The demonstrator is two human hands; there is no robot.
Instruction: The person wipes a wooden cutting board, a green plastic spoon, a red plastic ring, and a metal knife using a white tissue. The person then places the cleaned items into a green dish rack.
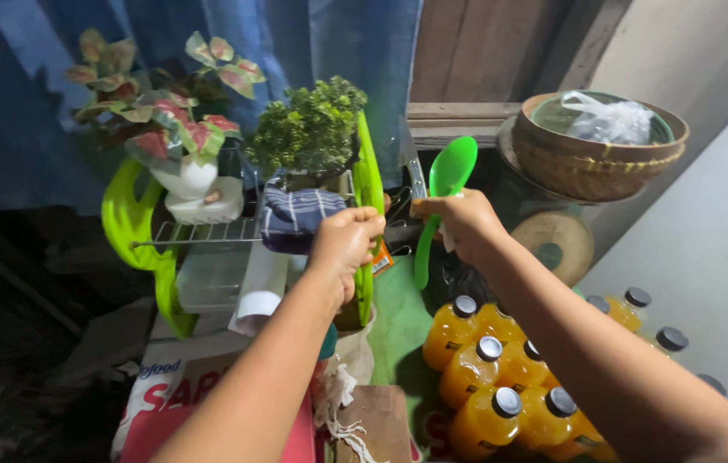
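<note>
My left hand (342, 249) is closed in a fist around the upright green plastic side (368, 180) of a small dish rack. My right hand (464, 225) grips the handle of a bright green plastic spoon (450, 170), bowl pointing up. A thin metal blade (412, 161) rises just left of that hand; I cannot tell whether the hand holds it too. The two hands are close together, nearly at the same height, in front of the rack.
The rack's wire shelf (209, 231) carries a striped cloth (295, 216), a bushy green plant (311, 127) and a pink-leaved plant in a white pot (188, 182). Several orange-drink bottles (488, 377) stand at lower right. Stacked woven baskets (595, 146) hold a plastic bag. A blue curtain (21, 103) hangs behind.
</note>
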